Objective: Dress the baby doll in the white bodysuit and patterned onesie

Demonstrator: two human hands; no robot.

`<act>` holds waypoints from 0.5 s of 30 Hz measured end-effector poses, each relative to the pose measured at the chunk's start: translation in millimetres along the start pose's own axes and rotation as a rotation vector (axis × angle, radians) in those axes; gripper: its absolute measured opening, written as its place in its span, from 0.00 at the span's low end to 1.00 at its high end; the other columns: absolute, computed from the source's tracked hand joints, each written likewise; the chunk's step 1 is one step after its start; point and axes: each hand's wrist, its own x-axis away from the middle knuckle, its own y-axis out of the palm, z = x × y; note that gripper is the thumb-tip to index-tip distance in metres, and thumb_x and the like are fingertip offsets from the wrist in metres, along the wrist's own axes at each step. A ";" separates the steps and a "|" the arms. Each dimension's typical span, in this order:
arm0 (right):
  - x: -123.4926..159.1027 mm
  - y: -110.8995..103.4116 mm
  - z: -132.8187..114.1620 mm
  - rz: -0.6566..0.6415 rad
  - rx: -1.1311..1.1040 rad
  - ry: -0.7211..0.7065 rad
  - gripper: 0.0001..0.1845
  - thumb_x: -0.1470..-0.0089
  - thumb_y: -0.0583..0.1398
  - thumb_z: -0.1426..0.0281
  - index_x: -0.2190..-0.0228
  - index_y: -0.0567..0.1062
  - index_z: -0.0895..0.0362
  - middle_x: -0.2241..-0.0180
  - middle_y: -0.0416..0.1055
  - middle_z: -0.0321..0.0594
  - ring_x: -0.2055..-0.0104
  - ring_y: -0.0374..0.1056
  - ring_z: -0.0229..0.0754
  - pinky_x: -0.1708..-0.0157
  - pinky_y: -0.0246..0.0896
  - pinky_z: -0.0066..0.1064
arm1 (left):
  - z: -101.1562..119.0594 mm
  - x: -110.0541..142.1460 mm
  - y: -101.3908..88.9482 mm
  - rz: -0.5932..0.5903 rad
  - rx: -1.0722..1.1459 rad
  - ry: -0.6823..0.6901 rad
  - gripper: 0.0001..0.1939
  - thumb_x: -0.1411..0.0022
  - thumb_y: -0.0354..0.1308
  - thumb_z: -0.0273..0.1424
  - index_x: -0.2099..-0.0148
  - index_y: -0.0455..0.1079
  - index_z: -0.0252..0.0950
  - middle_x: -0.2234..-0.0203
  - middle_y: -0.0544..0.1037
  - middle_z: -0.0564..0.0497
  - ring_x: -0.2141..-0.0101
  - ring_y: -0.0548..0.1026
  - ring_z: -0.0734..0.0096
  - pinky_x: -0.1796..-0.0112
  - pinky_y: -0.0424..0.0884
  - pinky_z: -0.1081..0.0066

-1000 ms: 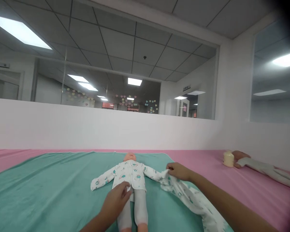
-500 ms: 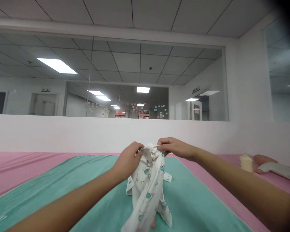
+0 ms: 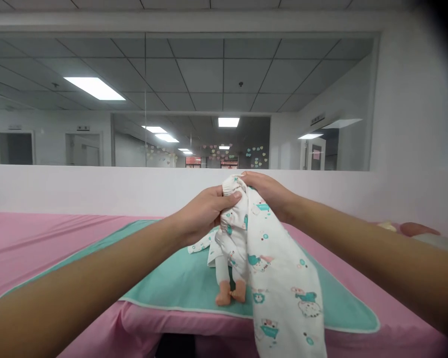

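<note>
Held up in front of me is a pair of white baby pants (image 3: 280,268) with a teal and pink animal print. My left hand (image 3: 205,211) pinches the gathered, ribbed edge with thumb on top. Close beside it, my right hand (image 3: 271,191) grips the same bunched end; its fingertips are partly hidden behind the cloth. One wide leg hangs toward me on the right. Behind the pants a baby doll (image 3: 222,293) lies on its back, its feet toward me and its head hidden. It wears a printed jacket (image 3: 201,243) and pale leggings.
Under the doll a teal blanket (image 3: 164,278) covers part of the pink bedding (image 3: 59,248), whose front edge drops toward me. At the far right lie a second doll (image 3: 420,229) and a cream object (image 3: 388,226). A white wall with a window stands behind.
The pants have been lifted from the doll's right side to in front of me. My left hand has come from the doll's jacket to the pants, and both hands now hold their gathered end.
</note>
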 end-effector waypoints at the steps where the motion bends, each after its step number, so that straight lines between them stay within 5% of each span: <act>1: 1.6 2.1 -3.6 0.007 -0.016 -0.014 0.09 0.58 0.60 0.67 0.77 0.64 0.57 0.75 0.59 0.32 0.75 0.55 0.33 0.77 0.50 0.27 | 4.5 0.6 -1.7 -0.002 -0.006 0.006 0.15 0.40 0.53 0.38 0.56 0.69 0.33 0.65 0.75 0.46 0.67 0.72 0.69 0.65 0.67 0.68; 6: 9.3 11.8 -28.1 -0.011 -0.091 -0.116 0.09 0.58 0.59 0.68 0.78 0.62 0.57 0.76 0.59 0.33 0.75 0.56 0.34 0.75 0.52 0.28 | 29.4 5.4 -16.2 -0.026 -0.086 0.025 0.12 0.41 0.55 0.36 0.57 0.69 0.34 0.66 0.75 0.46 0.66 0.73 0.67 0.65 0.69 0.67; 11: 22.2 21.7 -57.5 -0.108 -0.056 -0.277 0.11 0.55 0.57 0.66 0.79 0.60 0.57 0.78 0.56 0.33 0.74 0.57 0.34 0.71 0.55 0.29 | 57.3 13.7 -27.6 0.117 -0.300 0.145 0.08 0.42 0.56 0.33 0.62 0.69 0.33 0.72 0.74 0.50 0.72 0.73 0.71 0.69 0.68 0.69; 15: 42.7 39.7 -67.9 -0.210 0.081 -0.233 0.18 0.49 0.53 0.54 0.75 0.63 0.57 0.76 0.59 0.34 0.69 0.62 0.38 0.67 0.58 0.32 | 85.7 28.1 -22.0 0.216 -0.440 0.221 0.06 0.42 0.53 0.27 0.63 0.69 0.32 0.76 0.70 0.53 0.74 0.71 0.75 0.70 0.66 0.72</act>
